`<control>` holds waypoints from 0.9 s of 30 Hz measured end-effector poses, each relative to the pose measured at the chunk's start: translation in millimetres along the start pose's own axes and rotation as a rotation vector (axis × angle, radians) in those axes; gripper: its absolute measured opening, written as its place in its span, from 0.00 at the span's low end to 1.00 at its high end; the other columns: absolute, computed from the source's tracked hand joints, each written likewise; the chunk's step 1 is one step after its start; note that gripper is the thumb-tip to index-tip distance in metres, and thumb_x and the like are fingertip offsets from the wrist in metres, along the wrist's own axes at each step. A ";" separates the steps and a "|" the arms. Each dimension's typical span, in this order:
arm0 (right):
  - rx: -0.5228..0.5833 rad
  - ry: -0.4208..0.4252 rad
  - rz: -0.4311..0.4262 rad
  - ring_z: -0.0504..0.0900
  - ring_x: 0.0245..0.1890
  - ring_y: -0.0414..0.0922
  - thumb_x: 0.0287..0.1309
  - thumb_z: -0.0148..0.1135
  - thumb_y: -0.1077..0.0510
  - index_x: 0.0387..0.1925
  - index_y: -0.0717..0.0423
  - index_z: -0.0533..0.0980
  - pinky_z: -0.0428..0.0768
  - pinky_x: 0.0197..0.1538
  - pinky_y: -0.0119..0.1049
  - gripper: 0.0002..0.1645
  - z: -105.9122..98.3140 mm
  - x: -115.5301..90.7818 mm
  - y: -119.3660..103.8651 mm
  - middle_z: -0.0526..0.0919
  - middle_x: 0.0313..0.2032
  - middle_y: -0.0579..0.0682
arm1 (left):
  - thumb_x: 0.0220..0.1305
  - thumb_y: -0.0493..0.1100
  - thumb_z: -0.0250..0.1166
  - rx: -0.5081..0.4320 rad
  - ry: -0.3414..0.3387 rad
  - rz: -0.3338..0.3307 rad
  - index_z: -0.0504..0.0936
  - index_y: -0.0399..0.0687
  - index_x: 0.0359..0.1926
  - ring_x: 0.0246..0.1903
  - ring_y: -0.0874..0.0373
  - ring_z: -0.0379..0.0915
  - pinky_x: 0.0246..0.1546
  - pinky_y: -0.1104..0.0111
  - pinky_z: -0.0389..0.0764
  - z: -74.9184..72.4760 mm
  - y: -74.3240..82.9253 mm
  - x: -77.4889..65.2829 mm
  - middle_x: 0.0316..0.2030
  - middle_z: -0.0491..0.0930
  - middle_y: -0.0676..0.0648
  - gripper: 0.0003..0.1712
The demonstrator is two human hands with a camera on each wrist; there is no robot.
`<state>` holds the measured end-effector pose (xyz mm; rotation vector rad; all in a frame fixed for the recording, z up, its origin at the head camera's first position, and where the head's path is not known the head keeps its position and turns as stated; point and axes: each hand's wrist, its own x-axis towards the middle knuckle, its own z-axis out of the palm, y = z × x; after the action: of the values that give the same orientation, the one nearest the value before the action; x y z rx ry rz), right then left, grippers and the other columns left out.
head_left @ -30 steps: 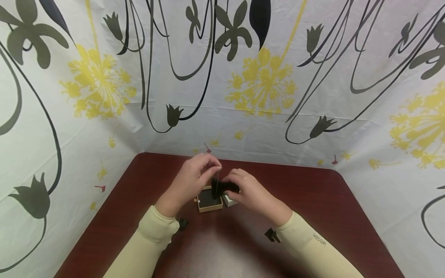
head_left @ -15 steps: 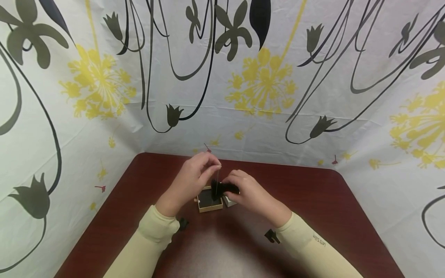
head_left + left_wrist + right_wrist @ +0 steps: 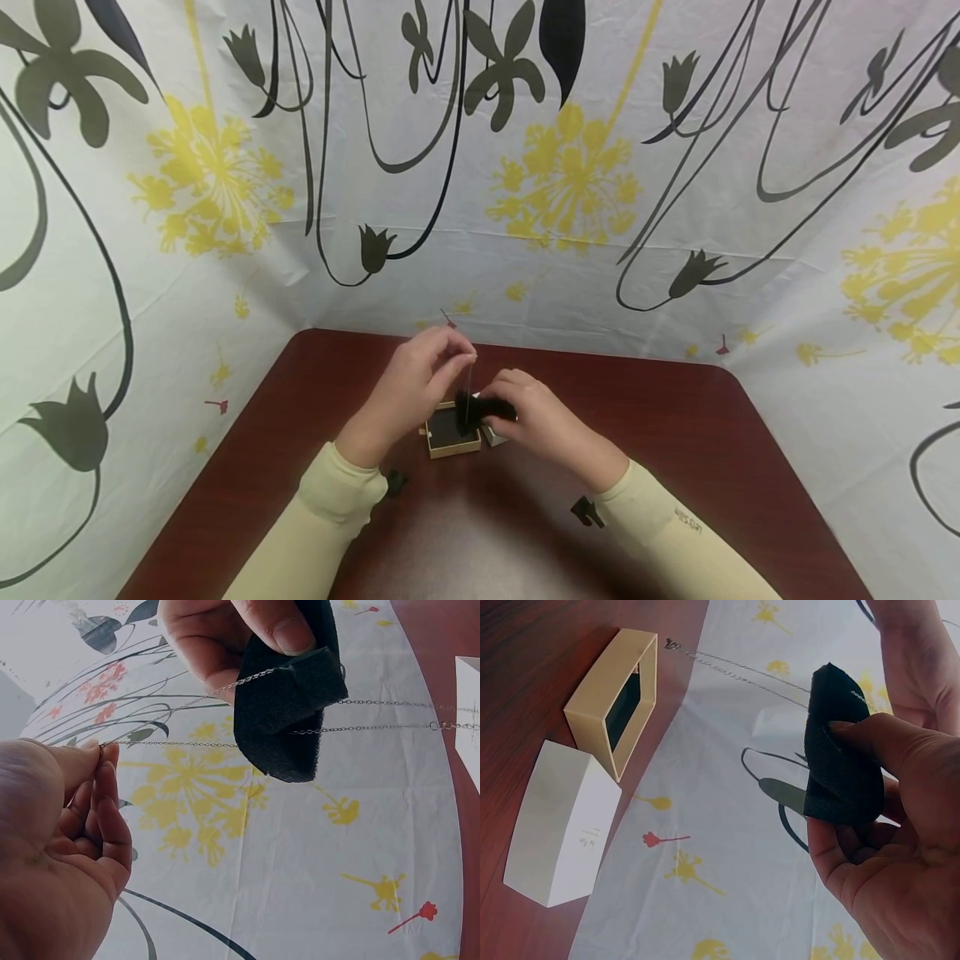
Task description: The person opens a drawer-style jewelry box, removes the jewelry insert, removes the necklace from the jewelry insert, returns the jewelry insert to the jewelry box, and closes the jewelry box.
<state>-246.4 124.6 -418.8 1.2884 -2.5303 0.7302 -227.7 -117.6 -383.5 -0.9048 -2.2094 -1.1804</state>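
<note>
A thin silver chain necklace (image 3: pixel 360 730) hangs in two strands. My left hand (image 3: pixel 416 379) pinches it at the top between thumb and fingertips. Lower down, my right hand (image 3: pixel 540 417) holds a folded black cloth (image 3: pixel 844 780) between thumb and fingers. One strand runs into the cloth's fold; the other passes alongside it in the left wrist view. Below the cloth, the chain's lower end carries a small dark metal piece (image 3: pixel 673 645), near the open box in the right wrist view. Part of the chain is hidden by the cloth.
A gold-sided open box (image 3: pixel 454 451) with a dark lining sits under the hands. Beside it is a white box (image 3: pixel 562 825) with small print. Small dark objects lie by the left cuff (image 3: pixel 395 483) and the right cuff (image 3: pixel 587 511). A patterned curtain (image 3: pixel 480 275) rises behind the table.
My right hand has moved slightly down with the black cloth, while my left hand has risen a little, still pinching the chain. The boxes have not moved.
</note>
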 end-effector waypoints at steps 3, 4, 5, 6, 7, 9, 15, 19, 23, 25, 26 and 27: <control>0.000 0.001 -0.001 0.80 0.48 0.43 0.64 0.80 0.63 0.50 0.54 0.87 0.83 0.51 0.43 0.14 0.5 -0.4 -0.1 0.84 0.46 0.44 | 0.79 0.38 0.70 -0.003 0.004 -0.005 0.85 0.48 0.49 0.42 0.60 0.78 0.44 0.61 0.84 -0.5 0.5 0.0 0.44 0.84 0.53 0.03; 0.001 0.001 -0.001 0.81 0.48 0.43 0.64 0.80 0.63 0.50 0.54 0.87 0.83 0.51 0.43 0.14 0.7 -0.6 -0.2 0.84 0.46 0.44 | 0.79 0.38 0.70 -0.002 0.005 -0.005 0.85 0.48 0.49 0.41 0.60 0.78 0.44 0.61 0.84 -0.7 0.7 0.1 0.44 0.84 0.53 0.03; 0.000 0.002 -0.001 0.81 0.48 0.43 0.64 0.80 0.63 0.50 0.54 0.87 0.83 0.51 0.43 0.14 0.8 -0.7 -0.2 0.84 0.46 0.44 | 0.79 0.38 0.70 -0.001 0.006 -0.006 0.85 0.48 0.49 0.41 0.60 0.78 0.44 0.61 0.84 -0.8 0.8 0.1 0.44 0.84 0.53 0.03; -0.001 0.003 -0.003 0.81 0.48 0.43 0.64 0.80 0.63 0.50 0.54 0.87 0.83 0.51 0.43 0.14 0.9 -0.7 -0.3 0.84 0.46 0.44 | 0.79 0.38 0.70 0.000 0.008 -0.006 0.85 0.47 0.49 0.41 0.60 0.78 0.44 0.61 0.84 -0.8 1.0 0.1 0.43 0.84 0.53 0.03; -0.003 0.004 -0.005 0.81 0.48 0.43 0.64 0.80 0.63 0.49 0.54 0.87 0.83 0.51 0.43 0.14 1.0 -0.8 -0.3 0.84 0.45 0.44 | 0.78 0.37 0.70 0.001 0.010 -0.003 0.85 0.47 0.49 0.41 0.60 0.78 0.44 0.61 0.85 -0.8 1.1 0.1 0.43 0.84 0.53 0.03; -0.007 0.006 -0.011 0.80 0.48 0.44 0.63 0.81 0.64 0.49 0.54 0.87 0.83 0.51 0.43 0.14 1.3 -1.1 -0.3 0.84 0.45 0.44 | 0.79 0.37 0.70 0.002 0.012 0.000 0.85 0.47 0.49 0.42 0.60 0.78 0.45 0.61 0.85 -0.8 1.4 0.4 0.43 0.84 0.53 0.03; -0.016 0.009 -0.019 0.80 0.47 0.43 0.62 0.81 0.64 0.47 0.54 0.86 0.83 0.50 0.42 0.14 2.3 -2.6 0.4 0.83 0.44 0.44 | 0.79 0.37 0.69 -0.011 0.024 0.012 0.85 0.47 0.49 0.42 0.60 0.79 0.45 0.61 0.85 -0.9 3.5 1.9 0.43 0.84 0.53 0.03; -0.009 0.004 -0.012 0.80 0.47 0.43 0.63 0.81 0.64 0.47 0.54 0.86 0.83 0.50 0.42 0.14 2.6 -3.5 0.4 0.83 0.44 0.44 | 0.78 0.37 0.70 -0.019 0.043 0.015 0.85 0.47 0.49 0.42 0.60 0.79 0.45 0.62 0.85 -1.3 4.6 2.9 0.43 0.85 0.53 0.03; -0.003 -0.005 0.001 0.80 0.47 0.44 0.63 0.81 0.64 0.48 0.55 0.86 0.84 0.51 0.42 0.14 2.9 -4.2 0.0 0.83 0.44 0.45 | 0.78 0.36 0.71 -0.019 0.058 0.031 0.85 0.47 0.49 0.43 0.60 0.80 0.46 0.62 0.85 -1.8 4.4 4.1 0.43 0.85 0.53 0.04; -0.003 -0.010 0.009 0.80 0.47 0.43 0.63 0.81 0.64 0.48 0.55 0.86 0.84 0.50 0.42 0.14 3.0 -4.6 -0.2 0.83 0.44 0.44 | 0.77 0.36 0.71 -0.017 0.063 0.043 0.86 0.47 0.49 0.43 0.60 0.80 0.46 0.62 0.85 -2.1 4.2 4.6 0.44 0.86 0.53 0.04; -0.002 -0.011 0.013 0.80 0.47 0.43 0.63 0.81 0.64 0.49 0.55 0.86 0.84 0.50 0.42 0.14 3.0 -4.8 -0.3 0.83 0.44 0.44 | 0.78 0.36 0.71 -0.017 0.066 0.049 0.86 0.46 0.49 0.44 0.60 0.80 0.46 0.62 0.84 -2.1 3.9 4.9 0.43 0.86 0.53 0.04; -0.002 -0.013 0.016 0.80 0.47 0.43 0.63 0.81 0.64 0.49 0.55 0.86 0.84 0.50 0.42 0.15 3.1 -5.0 -0.4 0.83 0.44 0.44 | 0.78 0.36 0.70 -0.017 0.069 0.053 0.86 0.46 0.49 0.44 0.59 0.81 0.47 0.62 0.84 -2.2 3.9 5.0 0.43 0.86 0.52 0.03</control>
<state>-243.0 126.3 -423.3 1.2777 -2.5541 0.7244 -228.0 -116.2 -376.9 -0.9108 -2.1110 -1.1896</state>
